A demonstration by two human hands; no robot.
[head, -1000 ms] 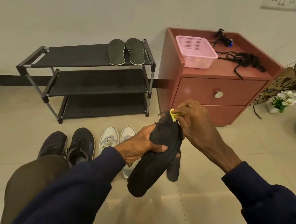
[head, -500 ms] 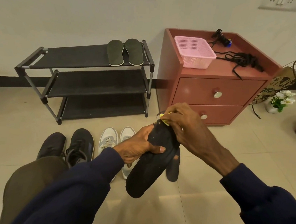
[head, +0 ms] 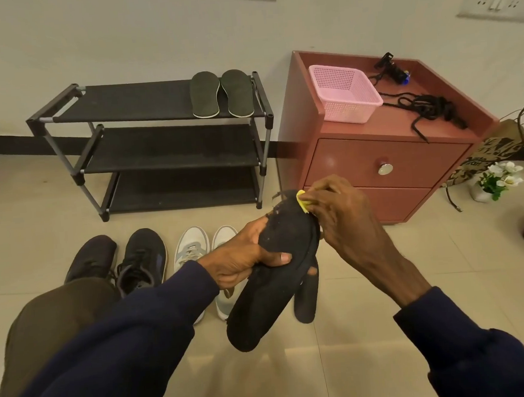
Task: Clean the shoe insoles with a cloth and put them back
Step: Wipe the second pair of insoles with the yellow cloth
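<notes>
My left hand [head: 243,258] grips a black insole [head: 262,303] around its middle, holding it tilted above the floor. My right hand [head: 346,220] pinches a small yellow cloth [head: 302,201] against the insole's upper end; most of the cloth is hidden under the fingers. A second black insole [head: 306,297] shows behind and to the right of the first. Two more dark insoles [head: 221,93] lie side by side on the top shelf of the black shoe rack [head: 145,150]. A pair of black shoes [head: 140,256] and a pair of white shoes [head: 193,249] stand on the floor.
A reddish two-drawer cabinet [head: 376,159] stands right of the rack, carrying a pink basket [head: 344,91] and black cords [head: 428,109]. A small flower pot [head: 492,183] and a paper bag [head: 493,151] sit beside it. My knee [head: 46,325] is at lower left.
My right hand with the yellow cloth has shifted back and forth across the upper end of the insole. My left hand keeps the same grip.
</notes>
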